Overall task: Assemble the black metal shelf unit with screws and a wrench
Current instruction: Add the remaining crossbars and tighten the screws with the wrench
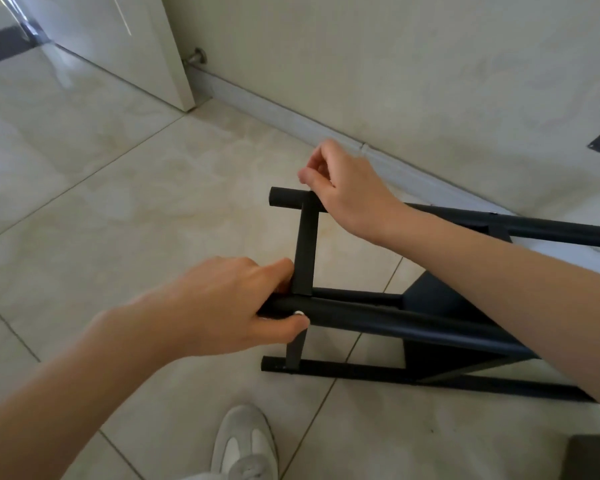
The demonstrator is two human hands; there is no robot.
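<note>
Shelf unit [413, 327], lying on its side, looks largely framed; your left hand [222, 306] grips a post by a screw [298, 312], right hand [343, 188] curled, resting on another post, wrench unseen.

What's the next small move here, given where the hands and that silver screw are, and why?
Probably turn the silver screw further in with the left hand, which grips the near post right at the crossbar joint with its thumb beside the screw head. The right hand rests on the far post, fingers curled, seemingly steadying the frame. No wrench is in view.
</note>
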